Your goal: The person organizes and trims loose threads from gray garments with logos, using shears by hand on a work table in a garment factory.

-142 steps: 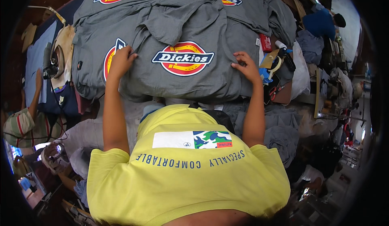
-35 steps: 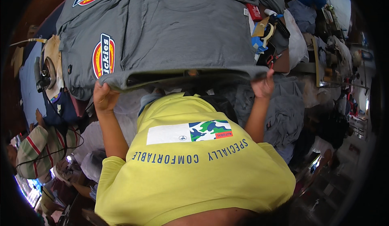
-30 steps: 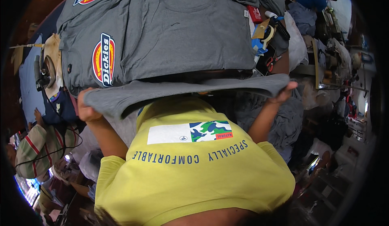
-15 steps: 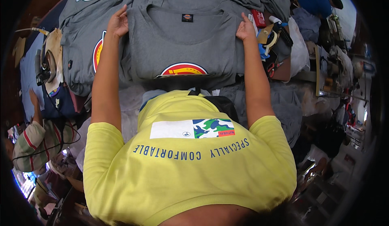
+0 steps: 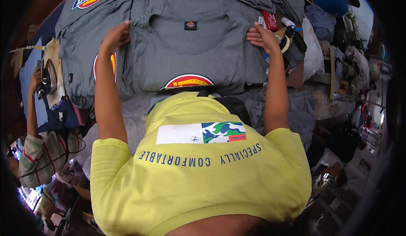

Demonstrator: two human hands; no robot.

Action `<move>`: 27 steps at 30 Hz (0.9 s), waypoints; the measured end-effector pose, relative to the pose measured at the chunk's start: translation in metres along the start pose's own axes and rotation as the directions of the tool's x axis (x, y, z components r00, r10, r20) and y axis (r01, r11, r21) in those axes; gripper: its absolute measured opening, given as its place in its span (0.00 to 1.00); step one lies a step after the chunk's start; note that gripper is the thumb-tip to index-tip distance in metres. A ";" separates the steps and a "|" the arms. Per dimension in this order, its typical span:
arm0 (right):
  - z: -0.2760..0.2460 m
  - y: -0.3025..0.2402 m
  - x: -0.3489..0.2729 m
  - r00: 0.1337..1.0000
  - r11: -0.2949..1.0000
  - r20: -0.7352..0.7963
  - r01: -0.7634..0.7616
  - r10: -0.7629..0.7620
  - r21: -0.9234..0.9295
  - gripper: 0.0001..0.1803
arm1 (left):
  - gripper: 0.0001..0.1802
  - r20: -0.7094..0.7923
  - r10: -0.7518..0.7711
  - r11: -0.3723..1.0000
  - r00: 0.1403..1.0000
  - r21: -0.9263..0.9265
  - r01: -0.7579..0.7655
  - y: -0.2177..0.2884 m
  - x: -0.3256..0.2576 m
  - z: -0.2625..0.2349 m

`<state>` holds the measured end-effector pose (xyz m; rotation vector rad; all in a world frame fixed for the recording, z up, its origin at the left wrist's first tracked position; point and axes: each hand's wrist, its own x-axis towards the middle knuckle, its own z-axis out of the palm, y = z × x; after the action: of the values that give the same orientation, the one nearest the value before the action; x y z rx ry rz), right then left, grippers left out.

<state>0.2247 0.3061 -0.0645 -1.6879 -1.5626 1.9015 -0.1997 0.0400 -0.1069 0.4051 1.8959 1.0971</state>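
A folded grey T-shirt (image 5: pixel 190 58) lies in front of me, its neckline with a small dark label facing up. Part of a red and yellow oval print shows at its near edge. At its left side is my left hand (image 5: pixel 116 37), fingers stretched out and touching the cloth. My right hand (image 5: pixel 263 37) rests against the opposite side, fingers extended flat and the thumb raised. Neither hand grips the fabric. More grey T-shirts (image 5: pixel 80 28) with oval prints lie to the left and beyond.
On the right are a red box (image 5: pixel 269 20), a tape roll (image 5: pixel 286 45) and a white plastic bag (image 5: pixel 312 50). At left, a co-worker's hand (image 5: pixel 35 80) is on an iron (image 5: pixel 47 81). Loose grey cloth (image 5: pixel 292 109) hangs at the near right. Another person in blue (image 5: pixel 330 1) is at far right.
My fingers have gone from pinching the T-shirt's upper sides to lying flat along them. The folded shirt is laid down slightly nearer me. The co-worker's hand has reached the iron.
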 end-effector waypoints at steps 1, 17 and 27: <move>-0.006 0.005 0.003 0.982 0.982 -0.149 0.092 -0.117 -0.164 0.23 | 0.30 -0.045 0.028 0.983 0.999 0.180 -0.019 -0.002 0.005 -0.010; 0.062 0.001 0.076 0.498 0.148 0.131 0.482 -0.857 -0.863 0.21 | 0.26 0.227 0.731 0.159 0.644 0.861 -0.484 0.033 0.050 0.048; 0.057 -0.003 0.096 0.438 0.003 0.237 0.481 -0.867 -0.877 0.21 | 0.27 0.156 0.786 0.157 0.598 0.886 -0.437 0.019 0.064 0.049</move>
<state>0.1443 0.3404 -0.1335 -0.8119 -2.6505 0.0649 -0.1983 0.1172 -0.1362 1.9106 2.6209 0.5113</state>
